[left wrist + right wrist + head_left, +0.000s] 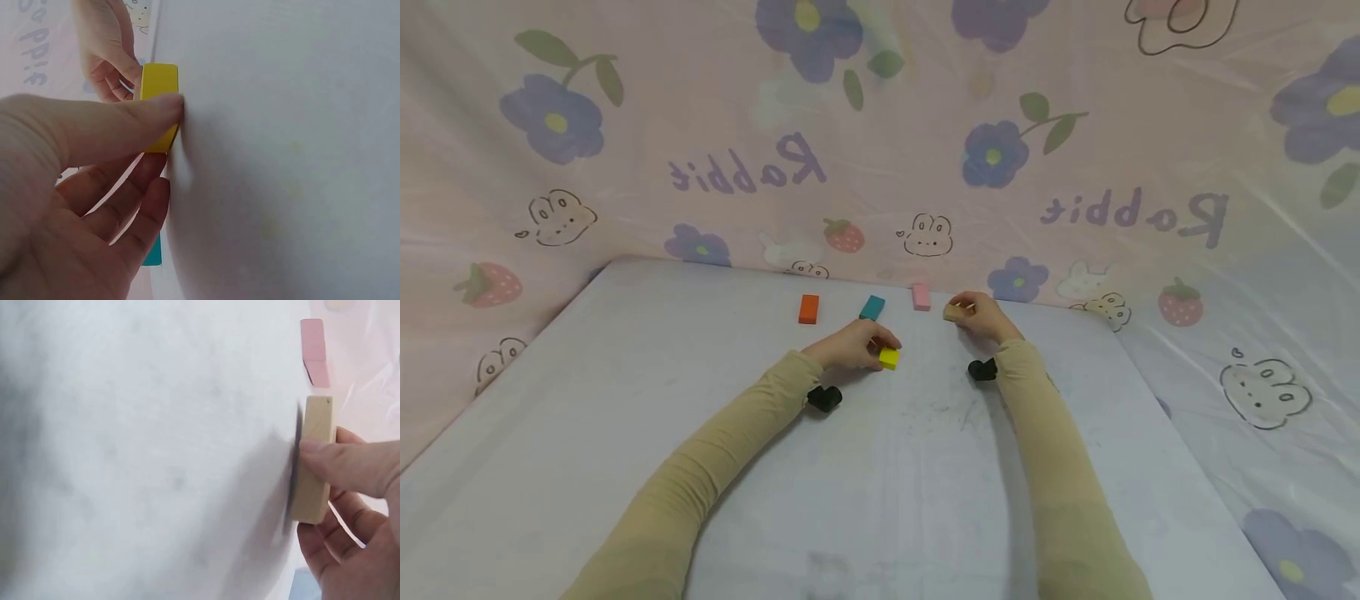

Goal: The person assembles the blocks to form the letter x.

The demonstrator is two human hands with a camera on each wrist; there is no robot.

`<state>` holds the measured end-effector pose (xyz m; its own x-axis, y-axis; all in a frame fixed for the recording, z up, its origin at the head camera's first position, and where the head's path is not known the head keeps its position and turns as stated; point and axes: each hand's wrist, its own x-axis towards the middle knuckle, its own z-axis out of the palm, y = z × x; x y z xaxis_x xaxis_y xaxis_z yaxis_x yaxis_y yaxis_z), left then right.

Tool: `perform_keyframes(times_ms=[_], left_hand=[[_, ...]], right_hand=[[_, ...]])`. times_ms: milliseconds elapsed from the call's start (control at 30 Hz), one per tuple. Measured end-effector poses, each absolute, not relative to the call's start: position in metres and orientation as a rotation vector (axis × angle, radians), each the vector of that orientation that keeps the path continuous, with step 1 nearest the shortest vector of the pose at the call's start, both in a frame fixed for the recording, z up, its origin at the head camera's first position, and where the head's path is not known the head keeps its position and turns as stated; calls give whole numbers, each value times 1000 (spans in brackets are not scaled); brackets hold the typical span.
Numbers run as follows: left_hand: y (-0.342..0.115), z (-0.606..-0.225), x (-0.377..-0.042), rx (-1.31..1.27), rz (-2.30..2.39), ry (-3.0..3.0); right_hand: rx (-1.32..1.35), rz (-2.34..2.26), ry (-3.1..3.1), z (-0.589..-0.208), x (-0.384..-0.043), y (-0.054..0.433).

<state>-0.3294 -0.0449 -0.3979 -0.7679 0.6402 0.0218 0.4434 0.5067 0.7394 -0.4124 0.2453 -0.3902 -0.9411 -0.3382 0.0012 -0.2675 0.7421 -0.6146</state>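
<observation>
Yellow block (160,80) between left fingers (150,203)

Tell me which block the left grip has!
The yellow block, pinched in the left grip. The tan block is in the right grip; the orange block, teal block and pink block lie on the table.

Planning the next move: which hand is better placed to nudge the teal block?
Probably the left hand: it is close beside the teal block, though it pinches the yellow block. The right hand, gripping the tan block, is farther away.
</observation>
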Motion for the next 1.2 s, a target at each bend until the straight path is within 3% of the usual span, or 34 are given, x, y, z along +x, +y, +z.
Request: perform_keyframes(times_ms=[467,1200], left_hand=[[-55,-397,-326,912,1151,2495],[-67,-373,-309,1065,1180,2479]], right_hand=[[-614,-1011,2845,-377,-399,250],[-691,-1060,2853,-344,-339,234]])
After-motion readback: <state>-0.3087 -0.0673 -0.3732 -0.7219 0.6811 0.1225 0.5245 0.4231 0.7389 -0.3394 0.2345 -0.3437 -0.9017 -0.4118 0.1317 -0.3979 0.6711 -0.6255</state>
